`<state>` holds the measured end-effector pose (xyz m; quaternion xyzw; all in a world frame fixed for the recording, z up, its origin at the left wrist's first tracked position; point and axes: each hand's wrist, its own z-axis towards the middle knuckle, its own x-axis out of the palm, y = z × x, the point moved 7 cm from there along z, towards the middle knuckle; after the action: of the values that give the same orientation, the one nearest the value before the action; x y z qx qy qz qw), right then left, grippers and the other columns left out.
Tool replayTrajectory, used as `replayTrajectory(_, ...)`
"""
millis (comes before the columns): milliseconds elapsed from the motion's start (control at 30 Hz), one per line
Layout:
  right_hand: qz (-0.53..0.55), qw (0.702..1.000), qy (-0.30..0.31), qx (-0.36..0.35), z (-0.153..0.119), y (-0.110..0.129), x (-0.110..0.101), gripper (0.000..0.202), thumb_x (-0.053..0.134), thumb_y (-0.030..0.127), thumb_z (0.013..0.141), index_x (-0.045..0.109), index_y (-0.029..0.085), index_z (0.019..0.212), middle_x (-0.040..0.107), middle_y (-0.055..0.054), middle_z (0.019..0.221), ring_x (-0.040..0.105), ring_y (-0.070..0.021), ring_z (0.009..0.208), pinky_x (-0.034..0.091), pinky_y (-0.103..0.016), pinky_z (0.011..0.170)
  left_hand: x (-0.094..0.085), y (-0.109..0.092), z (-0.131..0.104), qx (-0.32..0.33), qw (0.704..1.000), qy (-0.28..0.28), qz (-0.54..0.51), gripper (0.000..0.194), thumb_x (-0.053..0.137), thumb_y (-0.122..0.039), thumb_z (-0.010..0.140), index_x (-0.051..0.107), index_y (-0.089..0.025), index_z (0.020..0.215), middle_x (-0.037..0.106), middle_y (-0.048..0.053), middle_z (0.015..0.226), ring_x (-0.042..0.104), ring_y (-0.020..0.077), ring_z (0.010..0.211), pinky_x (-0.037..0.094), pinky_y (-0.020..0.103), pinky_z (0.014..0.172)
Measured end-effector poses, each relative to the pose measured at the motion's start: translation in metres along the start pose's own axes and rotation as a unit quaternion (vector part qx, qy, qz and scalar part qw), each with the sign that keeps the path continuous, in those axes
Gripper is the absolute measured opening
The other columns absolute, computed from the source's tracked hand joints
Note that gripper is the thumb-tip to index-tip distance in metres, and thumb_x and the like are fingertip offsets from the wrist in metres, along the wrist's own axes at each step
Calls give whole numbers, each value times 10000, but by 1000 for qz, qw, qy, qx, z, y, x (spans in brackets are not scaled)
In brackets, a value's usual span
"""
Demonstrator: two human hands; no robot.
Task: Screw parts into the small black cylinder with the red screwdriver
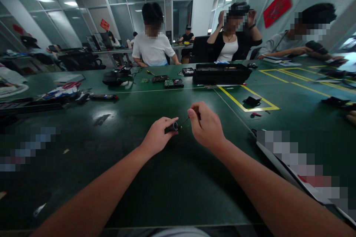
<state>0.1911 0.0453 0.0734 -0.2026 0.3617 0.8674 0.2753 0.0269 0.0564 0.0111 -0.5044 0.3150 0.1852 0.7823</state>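
Note:
Over the green tabletop, my left hand (159,136) is closed around a short black cylinder (171,127) whose round, pale-rimmed open end faces right. My right hand (206,124) is pinched on a thin rod-like tool (184,121); its shaft slants down and left toward the cylinder's mouth. My fingers hide the tool's handle, so its exact kind is unclear. By the rim, near the tool's tip, sits a small dark piece (179,128), too small to make out. Whether the tip touches it I cannot tell.
Open drive-like devices with circuit boards (174,83) lie beyond my hands, beside a long black casing (221,74). A black marker-like tube (103,97) and a heap of tools (65,90) lie left. Yellow tape (261,109) frames a black part (251,101). Several people sit around.

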Motion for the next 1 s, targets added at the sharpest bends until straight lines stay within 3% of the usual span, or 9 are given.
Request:
replayTrajectory(167,0,999,-39,23,1,-5,-6,162,423,337,1018,530,230,960,627,-44,808,595,-202,721,420,-358,669,-1,0,0,-11,1000,-2,-2,471,703,-167,881,623,-260,1335,651,53,1195,605,224,1118,477,408,1040)
replayTrajectory(367,4,998,-51,29,2,-7,-8,161,422,344,1016,524,234,957,607,-24,772,576,-189,680,401,-347,639,-10,9,0,-47,996,-55,-58,464,664,-255,909,576,-253,1366,634,69,1289,597,243,1173,456,435,1080)
replayTrajectory(567,6,998,-58,23,2,-7,-12,168,416,346,1021,522,236,949,588,-19,763,554,-187,675,387,-346,638,-17,22,4,-117,982,-33,-146,355,538,-353,951,574,-228,1281,655,75,1151,627,221,1012,516,358,873)
replayTrajectory(767,13,998,-52,23,2,-6,-11,168,411,337,1023,523,228,960,585,-21,767,553,-187,676,384,-342,637,-9,3,12,-102,992,76,4,324,668,-494,874,673,-218,1044,682,57,986,629,228,854,489,331,736)
replayTrajectory(867,15,998,-55,25,2,-8,-11,170,413,340,1025,525,227,963,593,-23,773,562,-188,685,390,-343,648,3,-5,17,-62,986,133,78,263,705,-431,853,706,-217,1007,690,67,976,642,240,847,481,318,701)
replayTrajectory(1000,14,998,-56,24,3,-8,-11,175,413,348,1029,525,231,963,601,-24,780,569,-186,691,398,-342,654,16,-11,25,-8,977,144,160,257,633,-342,900,704,-208,1108,682,94,1029,651,255,889,484,322,727)
